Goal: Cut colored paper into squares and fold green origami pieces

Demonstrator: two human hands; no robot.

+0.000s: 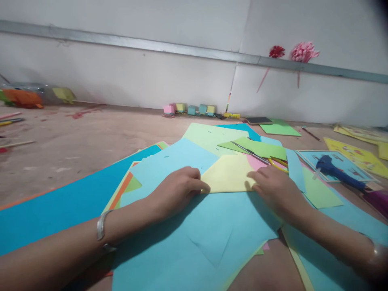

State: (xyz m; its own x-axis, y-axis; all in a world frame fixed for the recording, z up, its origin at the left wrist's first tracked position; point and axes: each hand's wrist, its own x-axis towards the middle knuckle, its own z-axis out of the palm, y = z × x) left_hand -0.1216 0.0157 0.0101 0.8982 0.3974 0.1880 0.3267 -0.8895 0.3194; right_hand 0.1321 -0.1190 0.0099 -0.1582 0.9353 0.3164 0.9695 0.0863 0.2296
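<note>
A pale yellow paper (228, 173), with a straight folded edge toward me, lies on light blue sheets (212, 238). My left hand (178, 190) is at its left end, thumb and fingers closed on the edge. At the right end my right hand (275, 190) pinches the same paper between thumb and fingers. Just behind it are scissors (251, 152) with yellow handles, resting on a green paper strip (263, 148). A pale green sheet (209, 135) lies farther back.
Dark blue sheets (75, 194) spread to the left. A blue glue gun (339, 171) lies right, near a yellow picture sheet (357, 155). Small paper blocks (191, 110) line the wall. Orange paper (22, 98) is at the far left; a pink flower (304, 52) hangs on the wall.
</note>
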